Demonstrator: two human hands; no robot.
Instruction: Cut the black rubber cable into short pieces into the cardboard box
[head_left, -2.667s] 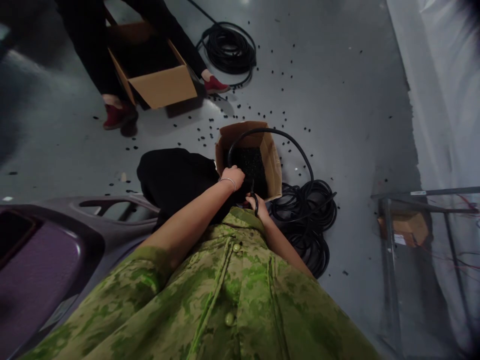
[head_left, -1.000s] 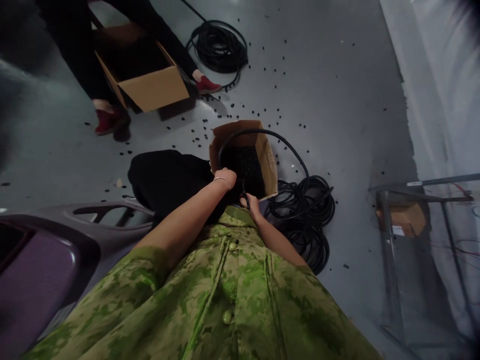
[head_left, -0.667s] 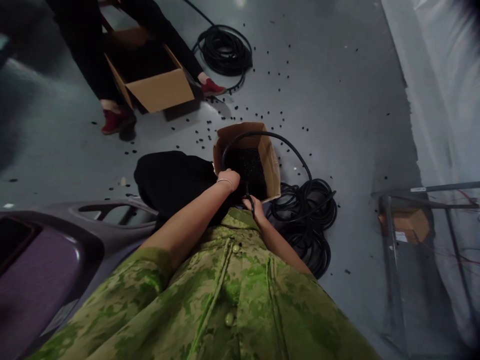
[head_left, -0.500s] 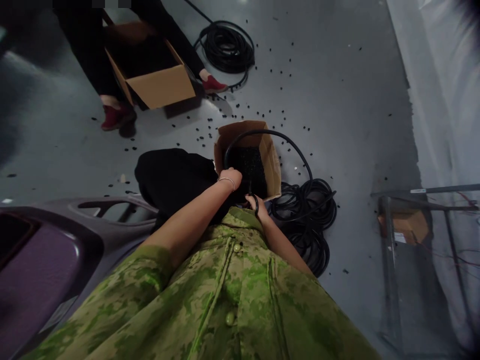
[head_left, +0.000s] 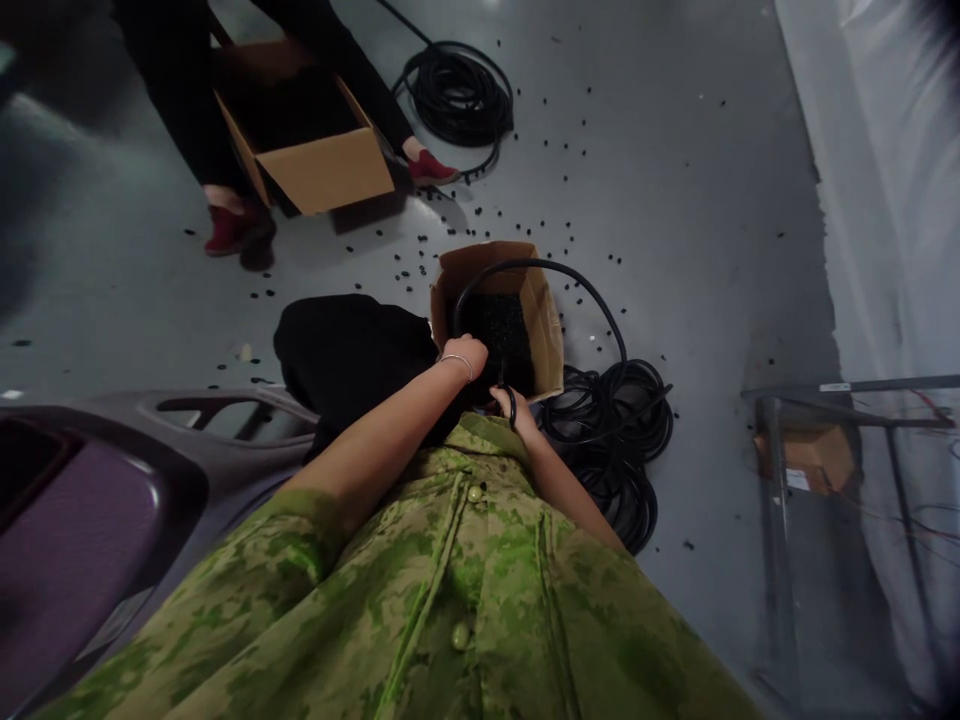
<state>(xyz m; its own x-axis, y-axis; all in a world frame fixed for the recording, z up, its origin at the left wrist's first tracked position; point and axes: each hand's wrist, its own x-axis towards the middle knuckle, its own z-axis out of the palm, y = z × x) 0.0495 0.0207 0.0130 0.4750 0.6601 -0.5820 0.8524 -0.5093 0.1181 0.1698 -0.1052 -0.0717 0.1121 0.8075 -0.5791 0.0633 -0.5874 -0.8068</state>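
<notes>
My left hand (head_left: 468, 354), with a bracelet at its wrist, is closed around a black hose (head_left: 559, 265) over the near left part of a small cardboard box (head_left: 547, 335). The hose arches over the box from coils (head_left: 637, 405) on the floor at the right. At the near edge of the box my right hand (head_left: 523, 412) is closed on scissors (head_left: 513, 404) with a black loop handle. Their blades, near the hose end, are too dark to make out. Many small black pieces (head_left: 504, 325) lie in the box.
Ahead on the left stands another person in red shoes (head_left: 433, 168) astride a larger cardboard box (head_left: 330, 172). Another hose coil (head_left: 457, 95) lies behind. Small black pieces are scattered over the floor. A purple chair (head_left: 112, 520) is at left, a metal frame (head_left: 780, 500) at right.
The view has shifted very slightly. Both hands keep almost the same places at the box, still holding the hose and the scissors.
</notes>
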